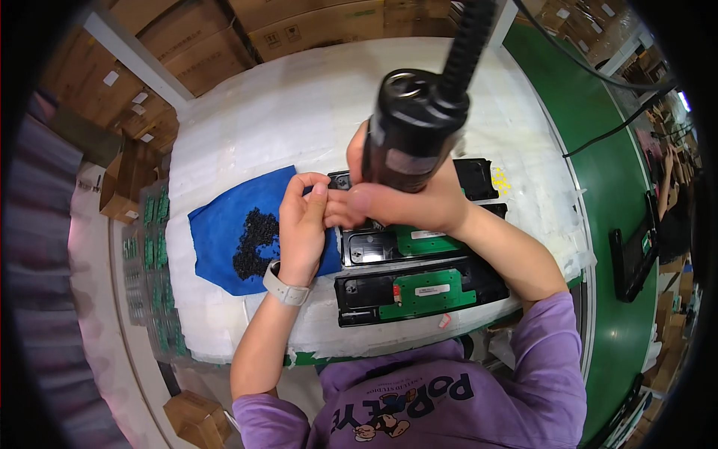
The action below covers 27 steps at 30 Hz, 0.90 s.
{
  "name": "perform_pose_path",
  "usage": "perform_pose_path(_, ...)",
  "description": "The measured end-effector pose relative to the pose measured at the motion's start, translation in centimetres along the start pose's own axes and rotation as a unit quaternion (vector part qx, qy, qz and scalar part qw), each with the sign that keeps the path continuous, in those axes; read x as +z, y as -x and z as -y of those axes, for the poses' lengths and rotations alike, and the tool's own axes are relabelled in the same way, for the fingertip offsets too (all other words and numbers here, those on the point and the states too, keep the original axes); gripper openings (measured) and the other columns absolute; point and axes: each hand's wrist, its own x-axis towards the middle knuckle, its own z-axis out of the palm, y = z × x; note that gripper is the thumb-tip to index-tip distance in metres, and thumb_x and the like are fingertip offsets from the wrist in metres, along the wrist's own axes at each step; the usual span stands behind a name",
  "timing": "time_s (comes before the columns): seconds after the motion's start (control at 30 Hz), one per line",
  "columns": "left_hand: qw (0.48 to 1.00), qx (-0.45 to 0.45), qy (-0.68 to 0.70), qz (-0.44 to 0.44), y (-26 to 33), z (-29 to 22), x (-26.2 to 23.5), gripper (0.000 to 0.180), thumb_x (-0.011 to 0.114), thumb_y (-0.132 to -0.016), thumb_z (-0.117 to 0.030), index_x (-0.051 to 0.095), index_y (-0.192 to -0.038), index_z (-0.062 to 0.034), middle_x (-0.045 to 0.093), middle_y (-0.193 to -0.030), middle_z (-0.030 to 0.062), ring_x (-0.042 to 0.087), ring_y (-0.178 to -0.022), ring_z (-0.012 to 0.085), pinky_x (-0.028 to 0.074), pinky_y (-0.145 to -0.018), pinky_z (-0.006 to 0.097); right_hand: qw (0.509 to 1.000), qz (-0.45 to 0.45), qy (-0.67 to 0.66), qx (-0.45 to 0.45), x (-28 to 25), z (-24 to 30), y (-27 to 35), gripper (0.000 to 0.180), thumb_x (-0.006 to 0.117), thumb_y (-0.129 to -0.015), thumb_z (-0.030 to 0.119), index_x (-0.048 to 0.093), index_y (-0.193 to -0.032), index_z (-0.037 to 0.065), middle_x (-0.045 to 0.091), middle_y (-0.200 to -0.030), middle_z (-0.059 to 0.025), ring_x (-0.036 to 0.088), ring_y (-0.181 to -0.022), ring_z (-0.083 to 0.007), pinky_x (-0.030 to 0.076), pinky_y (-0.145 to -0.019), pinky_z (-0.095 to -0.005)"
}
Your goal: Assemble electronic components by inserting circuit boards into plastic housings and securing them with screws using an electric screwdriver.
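Leftmost, a soft blue cloth [217, 224] bears a grainy heap of tiny black pieces [254, 243], seemingly unused, beside the left hand [303, 221], thumb and fingertip pinched, contents too hidden to tell. Rightward, the right hand [434, 202] wraps a cylindrical black driver [415, 131] above long, glossy plastic housings [366, 247]; flat green boards [426, 295] already sit in two, though I cannot tell whether they're fastened.

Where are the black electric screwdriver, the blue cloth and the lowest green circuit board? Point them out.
Black electric screwdriver [417, 135]: head view, on the side of its cylindrical body.
Blue cloth [216, 230]: head view, on its bare left part.
Lowest green circuit board [428, 301]: head view, near the middle of its face.
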Motion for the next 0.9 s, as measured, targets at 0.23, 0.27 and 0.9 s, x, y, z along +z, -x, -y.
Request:
perform_pose_path(0.23,0.994,-0.104,0.018,0.017,0.1,0.1,0.4,0.018,0.043,-0.094,-0.021,0.049,-0.091,-0.0048,0.048,-0.059,-0.0005,0.040,-0.043,0.0050,0.031,-0.039,0.018,0.999,0.000,0.034,0.032,0.1,-0.2,-0.8,0.024,0.074,-0.065,0.012,0.057,-0.076,0.001,0.059,-0.067,-0.0025,0.054,-0.060,-0.0063,0.044,-0.054,-0.0209)
perform_pose_path(0.27,0.994,-0.105,0.017,0.016,0.1,0.1,0.5,0.018,0.043,-0.094,-0.021,0.049,-0.091,-0.0048,0.048,-0.059,-0.0005,0.040,-0.043,0.0050,0.031,-0.039,0.018,0.999,0.000,0.033,0.032,0.0,-0.4,-0.8,0.024,0.074,-0.065,0.012,0.057,-0.076,0.001,0.059,-0.067,-0.0025,0.054,-0.060,-0.0063,0.044,-0.054,-0.0209)
perform_pose_path(0.9,0.993,-0.059,0.014,0.097,1.4,-0.7,1.4,0.009,0.059,-0.086,-0.009,0.057,-0.083,-0.0005,0.061,-0.071,0.0076,0.047,-0.050,0.0057,0.037,-0.046,0.017,0.969,-0.015,-0.153,-0.192,-3.0,2.6,1.1,0.037,0.045,-0.087,0.040,0.045,-0.100,0.005,0.044,-0.060,0.0008,0.040,-0.044,-0.0095,0.042,-0.055,-0.0297)
